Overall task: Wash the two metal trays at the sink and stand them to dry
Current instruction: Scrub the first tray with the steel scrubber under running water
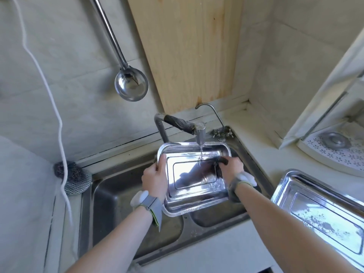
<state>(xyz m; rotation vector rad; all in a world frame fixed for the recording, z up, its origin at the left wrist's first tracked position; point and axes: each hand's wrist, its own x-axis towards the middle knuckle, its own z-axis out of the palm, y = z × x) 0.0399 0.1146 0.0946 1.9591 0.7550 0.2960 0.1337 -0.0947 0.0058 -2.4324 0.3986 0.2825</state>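
Observation:
A shiny metal tray (189,201) is held tilted over the double sink (110,196), under the running tap (200,134). My left hand (154,177) grips the tray's left rim. A dark scrubber (221,161) is held in my right hand (233,168) and pressed onto the tray's inner surface near its upper right corner, where the water lands. A second metal tray (323,211) lies flat on the counter at the right, with specks of dirt on its bottom.
A ladle (131,86) hangs on the tiled wall above the sink. Steel wool and a mesh scourer (73,178) sit at the sink's back left corner beside a white cord (59,119). A small second faucet (218,120) stands behind. A white appliance (334,146) is on the right.

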